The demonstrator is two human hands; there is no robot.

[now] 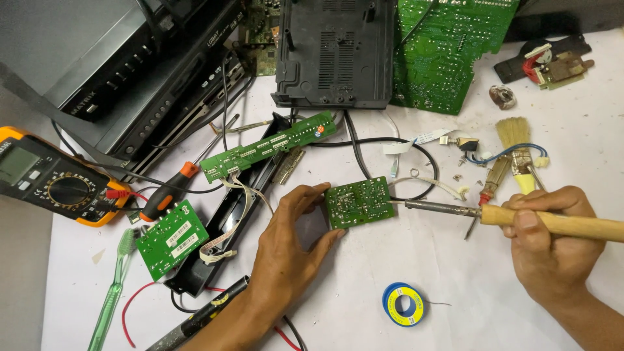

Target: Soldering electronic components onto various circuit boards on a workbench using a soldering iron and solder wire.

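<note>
At mid-worktop (455,273) the left hand (286,250) has its grip closed on a small green board (359,201), thumb and fingers pinching its left edge, tilting it up. The right hand (552,250) wraps its grip tight around the wooden handle of a soldering iron (520,218), whose metal tip touches the board's right edge. A solder reel (404,304) lies below, between both hands. A brush (517,153) lies just above the right hand. Farther left sit a long green board (266,151), a screwdriver (170,192), a multimeter (52,177) and a green toothbrush (112,292).
</note>
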